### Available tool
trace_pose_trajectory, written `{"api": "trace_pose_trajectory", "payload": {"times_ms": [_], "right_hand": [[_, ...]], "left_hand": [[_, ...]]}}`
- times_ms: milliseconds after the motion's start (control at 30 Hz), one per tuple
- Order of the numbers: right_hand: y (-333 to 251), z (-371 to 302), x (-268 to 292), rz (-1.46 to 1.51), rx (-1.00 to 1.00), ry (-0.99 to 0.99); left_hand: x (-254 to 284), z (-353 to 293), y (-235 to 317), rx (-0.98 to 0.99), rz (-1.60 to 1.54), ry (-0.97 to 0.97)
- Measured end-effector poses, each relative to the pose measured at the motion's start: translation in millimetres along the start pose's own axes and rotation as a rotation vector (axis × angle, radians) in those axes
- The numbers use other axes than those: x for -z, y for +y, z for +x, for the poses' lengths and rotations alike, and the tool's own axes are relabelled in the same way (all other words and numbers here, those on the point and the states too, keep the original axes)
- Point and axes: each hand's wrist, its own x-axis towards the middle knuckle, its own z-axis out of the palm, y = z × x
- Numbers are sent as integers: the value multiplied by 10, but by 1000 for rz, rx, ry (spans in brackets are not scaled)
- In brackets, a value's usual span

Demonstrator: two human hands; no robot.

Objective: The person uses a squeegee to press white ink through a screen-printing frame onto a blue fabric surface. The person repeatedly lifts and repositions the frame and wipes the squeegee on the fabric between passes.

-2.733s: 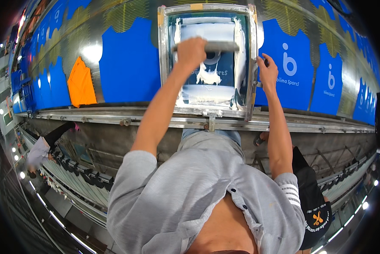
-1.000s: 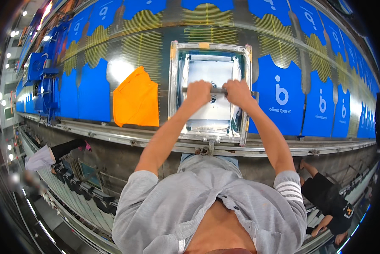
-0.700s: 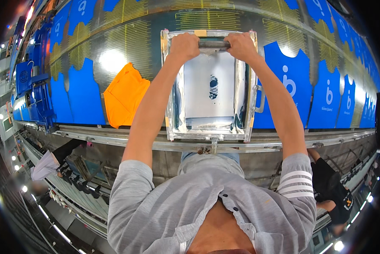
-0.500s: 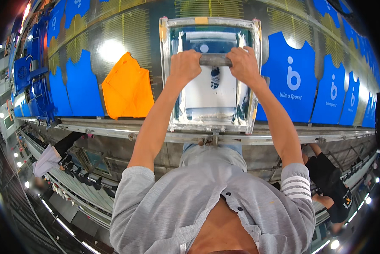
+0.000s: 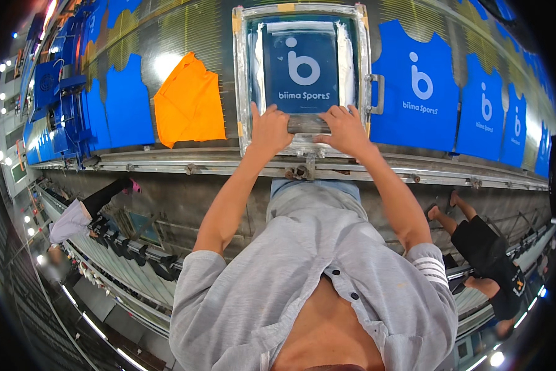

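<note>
My left hand [image 5: 270, 130] and my right hand [image 5: 347, 132] are closed round the two ends of a grey squeegee [image 5: 307, 125]. The squeegee lies across the near end of a screen printing frame [image 5: 362, 62]. Beyond it, the dark mesh [image 5: 271, 71] shows a pale round logo and lettering, with white ink streaked along both sides. The squeegee's blade edge is hidden under the handle and my fingers. On the frame's right side sits a metal handle [image 5: 377, 94], which neither hand touches.
Left of the frame, an orange cloth [image 5: 190, 105] lies beside plain blue garment pieces [image 5: 128, 102]. To the right lie blue pieces [image 5: 442, 77] with white prints. A metal rail [image 5: 222, 166] runs along the table's near edge. Other people [image 5: 485, 244] are behind me on both sides.
Both hands have drawn the squeegee toward me, from the screen's far half to its near end. White ink that covered the mesh is swept off, and the logo now shows.
</note>
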Motion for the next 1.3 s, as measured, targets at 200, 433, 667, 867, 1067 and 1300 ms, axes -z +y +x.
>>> {"api": "trace_pose_trajectory", "payload": {"times_ms": [200,433,667,867,1067,1300], "right_hand": [[946,313,158,-8,-295,721],[1220,376,27,541,-746,548],[919,340,414,728,-844,511],[851,366,524,738,-858,461],[805,362,576,687,-864,479],[979,315,683,885,-815,367]], "left_hand": [[-290,-50,274,-24,-158,91],[153,528,98,128,-95,-522],[593,2237,-525,134,47,-240],[406,2464,-784,34,-16,25],[0,1038,-264,-11,-261,168],[-450,-631,411,-69,-115,341]]}}
